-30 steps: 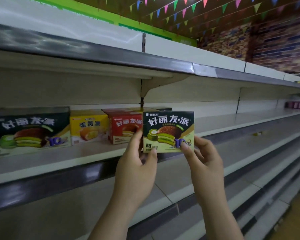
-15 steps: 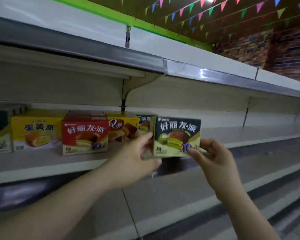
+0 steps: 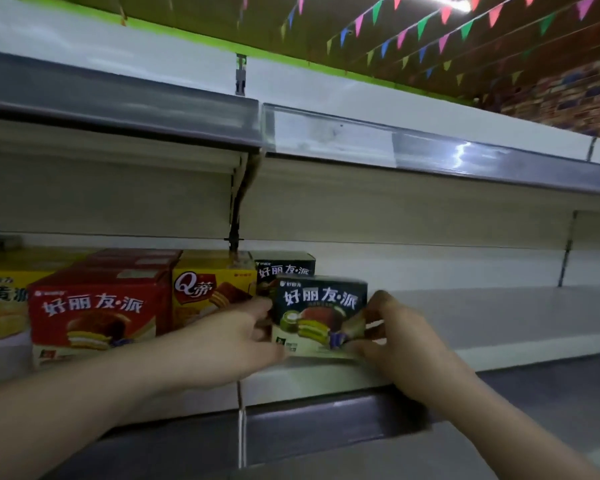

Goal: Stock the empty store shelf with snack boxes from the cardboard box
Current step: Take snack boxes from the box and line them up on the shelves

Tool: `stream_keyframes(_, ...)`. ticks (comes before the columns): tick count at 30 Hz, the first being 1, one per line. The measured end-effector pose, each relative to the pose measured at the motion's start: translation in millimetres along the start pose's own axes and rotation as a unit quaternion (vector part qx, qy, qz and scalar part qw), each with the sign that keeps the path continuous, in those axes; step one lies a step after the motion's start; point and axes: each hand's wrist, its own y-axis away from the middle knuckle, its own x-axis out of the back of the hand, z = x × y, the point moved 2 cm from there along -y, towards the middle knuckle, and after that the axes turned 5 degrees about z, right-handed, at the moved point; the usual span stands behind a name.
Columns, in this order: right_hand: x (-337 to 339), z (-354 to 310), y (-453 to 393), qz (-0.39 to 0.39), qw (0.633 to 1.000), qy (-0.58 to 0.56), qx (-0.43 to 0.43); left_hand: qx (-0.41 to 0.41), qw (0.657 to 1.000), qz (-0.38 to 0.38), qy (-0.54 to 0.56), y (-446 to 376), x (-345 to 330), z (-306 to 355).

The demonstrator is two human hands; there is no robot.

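- Both hands are gripping one dark green rectangular cardboard snack box [image 3: 321, 315], printed face toward the camera, upright.
- Left hand [image 3: 236, 341] is sitting on the box's left edge, fingers [image 3: 262, 306] curled round that side, thumb at the lower left corner.
- Right hand [image 3: 392, 337] is pinching the right edge, fingers [image 3: 380, 299] bent over the upper right, thumb at the bottom right corner.
- The box's bottom edge is sitting at the front lip of the white metal store shelf [image 3: 482, 327]; can't tell if it is fully resting there.
- A second dark green snack box [image 3: 284, 266] is standing just behind it, partly hidden.
- Left of that, in a row on the same shelf: yellow-orange cardboard box marked Q [image 3: 212, 289], red cardboard snack box [image 3: 97, 313] with more red ones behind it, then a yellow cardboard box [image 3: 0, 306] cut off by the frame edge.
- Grey price rail [image 3: 326, 427] is running under the shelf front.
- Upper shelf [image 3: 430, 147] is overhanging; strings of coloured pennant flags [image 3: 423, 26] are hanging above.
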Motion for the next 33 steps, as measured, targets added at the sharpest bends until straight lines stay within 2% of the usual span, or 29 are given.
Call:
stream_keyframes(3, -3.1, 2.0, -26.7, -0.06, 0.993, 0.086, 0.059, 0.044, 0.995, 0.034, -0.082, -1.0, -6.1, -0.5)
stream_keyframes(5, -7.2, 3.2, -42.1, -0.092, 0.987, 0.113, 0.068, 0.079, 0.981, 0.07, -0.162, -5.9, -10.6, 1.7)
stream_keyframes(7, -14.9, 5.5, -55.2, -0.125, 0.984, 0.111, 0.056, 0.118, 0.956, 0.104, -0.249, -14.7, -12.9, 5.8)
stream_keyframes(10, -20.5, 7.3, -72.9, -0.157, 0.978, 0.113, 0.08, 0.163, 0.908, 0.115, -0.369, -35.0, -9.1, 16.9)
stream_keyframes(14, -22.1, 5.2, -86.6, -0.212, 0.956, 0.164, 0.118, 0.147, 0.907, 0.166, -0.358, -49.5, 4.8, 15.0)
stream_keyframes(17, -27.1, 0.9, -98.8, -0.219, 0.956, 0.16, 0.108, 0.142, 0.905, 0.174, -0.361, -56.0, 11.3, 6.8)
stream_keyframes(20, -30.3, 0.7, -110.6, -0.236, 0.968, 0.064, 0.052, 0.128, 0.897, 0.182, -0.381, -61.4, 14.9, 5.5)
stream_keyframes(22, -28.7, 2.6, -112.0, -0.271, 0.962, -0.016, 0.004, 0.123, 0.89, 0.184, -0.4, -61.7, 14.5, 5.6)
stream_keyframes(24, -25.2, 7.2, -116.0, -0.285, 0.958, -0.028, -0.009, 0.113, 0.882, 0.193, -0.414, -60.5, 13.7, 5.3)
stream_keyframes(26, -23.3, 9.3, -121.5, -0.265, 0.962, -0.064, -0.028, 0.093, 0.879, 0.212, -0.418, -58.1, 11.6, 4.6)
stream_keyframes(27, -24.0, 8.5, -123.1, -0.27, 0.954, -0.121, -0.041, 0.085, 0.88, 0.22, -0.412, -57.4, 9.5, 4.0)
stream_keyframes(30, -39.8, 2.9, -127.6, -0.342, 0.888, -0.307, -0.031, 0.074, 0.889, 0.228, -0.39, -60.5, 5.9, 3.4)
stream_keyframes(33, -53.8, 2.4, -128.6, -0.322, 0.859, -0.398, -0.003, 0.064, 0.895, 0.226, -0.379, -64.8, 8.1, 3.3)
